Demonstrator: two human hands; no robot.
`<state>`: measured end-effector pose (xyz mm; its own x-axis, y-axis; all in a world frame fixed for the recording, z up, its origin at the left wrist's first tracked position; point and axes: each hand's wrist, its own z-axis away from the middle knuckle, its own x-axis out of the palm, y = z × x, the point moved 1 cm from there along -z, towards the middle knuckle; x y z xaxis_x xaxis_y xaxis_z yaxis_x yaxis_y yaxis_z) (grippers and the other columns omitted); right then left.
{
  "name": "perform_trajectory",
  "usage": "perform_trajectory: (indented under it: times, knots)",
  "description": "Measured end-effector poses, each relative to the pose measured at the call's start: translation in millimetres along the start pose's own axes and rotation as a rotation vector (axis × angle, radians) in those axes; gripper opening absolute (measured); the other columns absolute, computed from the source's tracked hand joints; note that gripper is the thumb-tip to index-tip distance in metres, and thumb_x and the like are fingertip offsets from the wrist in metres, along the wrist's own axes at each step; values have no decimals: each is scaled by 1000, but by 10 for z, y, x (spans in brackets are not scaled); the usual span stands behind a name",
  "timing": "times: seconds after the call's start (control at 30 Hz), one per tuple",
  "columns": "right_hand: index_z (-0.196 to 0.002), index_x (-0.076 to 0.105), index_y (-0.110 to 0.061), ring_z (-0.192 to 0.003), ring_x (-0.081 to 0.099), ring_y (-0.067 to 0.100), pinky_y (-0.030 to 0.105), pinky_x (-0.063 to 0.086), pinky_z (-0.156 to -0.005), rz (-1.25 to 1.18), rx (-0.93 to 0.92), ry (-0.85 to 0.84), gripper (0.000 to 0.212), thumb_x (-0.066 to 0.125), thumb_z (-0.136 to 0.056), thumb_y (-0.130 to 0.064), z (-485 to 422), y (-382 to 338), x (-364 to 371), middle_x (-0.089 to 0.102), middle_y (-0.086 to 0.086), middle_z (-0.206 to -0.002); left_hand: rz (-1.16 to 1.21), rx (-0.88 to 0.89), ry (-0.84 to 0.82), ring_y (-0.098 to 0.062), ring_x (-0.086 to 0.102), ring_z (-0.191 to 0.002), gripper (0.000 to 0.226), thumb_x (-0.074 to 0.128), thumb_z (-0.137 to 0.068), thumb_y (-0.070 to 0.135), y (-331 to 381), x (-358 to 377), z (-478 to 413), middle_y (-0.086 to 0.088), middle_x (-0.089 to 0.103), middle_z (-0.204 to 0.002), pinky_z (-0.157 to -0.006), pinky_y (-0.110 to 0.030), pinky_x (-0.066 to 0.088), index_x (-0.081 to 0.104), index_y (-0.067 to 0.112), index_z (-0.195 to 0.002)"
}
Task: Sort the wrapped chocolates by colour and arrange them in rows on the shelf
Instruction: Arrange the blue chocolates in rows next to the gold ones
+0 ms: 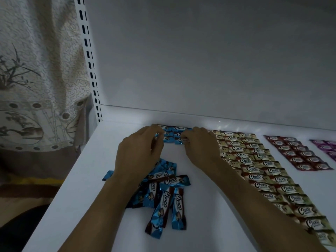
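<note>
Head view: a white shelf (72, 179) carries wrapped chocolates. At twelve o'clock, short blue rows (179, 128) lie near the back wall. The left hand (140, 148) and right hand (200, 144) set curled fingertips on the rows' two ends; whether either pinches a wrapper cannot be told. A loose blue pile (163, 195) sits at six o'clock, partly under the left wrist. Cream rows (254, 170), red rows (294, 153) and purple rows (325, 148) spread toward three o'clock.

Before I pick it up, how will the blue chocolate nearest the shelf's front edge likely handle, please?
That blue chocolate probably weighs little, being small. Its glossy wrapper looks slippery and may slide on the smooth shelf. Lying flat, it seems unlikely to roll.
</note>
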<state>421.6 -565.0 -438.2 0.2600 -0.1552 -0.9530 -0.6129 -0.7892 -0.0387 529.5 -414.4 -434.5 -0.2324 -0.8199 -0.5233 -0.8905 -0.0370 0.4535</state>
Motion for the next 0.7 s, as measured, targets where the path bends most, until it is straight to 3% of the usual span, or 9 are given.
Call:
perform_trajectory:
  times: [0.1,0.2,0.27,0.33,0.4,0.5,0.57,0.6,0.7]
  knots:
    - [-110,67,-18,-95,59,15,29,46,-82,-430,40,32,23,48,-98,-21,150,-137,-78,66,-2,-105,224,-213,50,-2,48,-49,11,56,-95,12,3,-16,-43,16,49,-58,-48,-8,36,65,19,-96]
    - [-108,66,-19,-95,58,4,22,46,-83,-769,24,-95,29,49,-96,-39,358,-378,-129,66,-7,-106,564,-447,83,-4,40,-47,22,51,-95,3,4,-52,-99,12,47,-54,-46,-14,35,66,19,-93]
    - [-118,63,-23,-102,56,2,21,44,-90,-770,-26,-184,52,42,-89,-61,482,-498,-114,64,-9,-114,789,-617,72,-2,38,-45,25,47,-96,1,3,-76,-137,15,45,-52,-43,-15,32,66,17,-96]
    - [-128,57,-28,-112,51,1,18,38,-96,-618,-104,-198,72,33,-82,-77,600,-569,-26,58,-11,-126,864,-704,60,0,40,-44,27,44,-96,0,1,-84,-136,18,47,-51,-43,-13,31,66,15,-97]
    - [-133,52,-29,-119,39,-2,11,25,-100,-574,-120,-172,73,32,-80,-74,701,-595,19,48,-13,-131,736,-596,51,2,45,-50,24,46,-96,2,10,-91,-112,14,52,-59,-48,-10,36,65,17,-96]
    - [-117,63,-28,-102,46,-5,2,28,-86,-681,-141,-126,33,49,-94,-47,728,-571,2,61,-10,-116,419,-292,-22,4,48,-54,17,54,-93,3,84,-80,-48,15,54,-68,-54,-7,37,64,18,-91]
    - [-93,61,-33,-84,54,0,11,37,-74,-791,-117,-144,16,47,-98,-33,720,-544,-53,64,-11,-92,231,-54,-110,9,50,-62,13,57,-88,6,157,-79,5,22,53,-77,-59,-4,36,66,15,-93]
    - [-85,59,-30,-77,55,3,17,39,-69,-852,-83,-165,20,45,-99,-27,718,-526,-74,62,-8,-85,148,32,-150,8,51,-65,14,56,-88,10,177,-76,45,20,54,-81,-62,-4,37,67,13,-96]
    - [-90,61,-16,-81,58,12,25,44,-74,-924,-18,-193,22,41,-100,-15,776,-461,-75,64,4,-89,-72,202,-267,-12,62,-75,29,43,-91,24,197,-83,260,1,66,-90,-62,-27,54,67,11,-103]
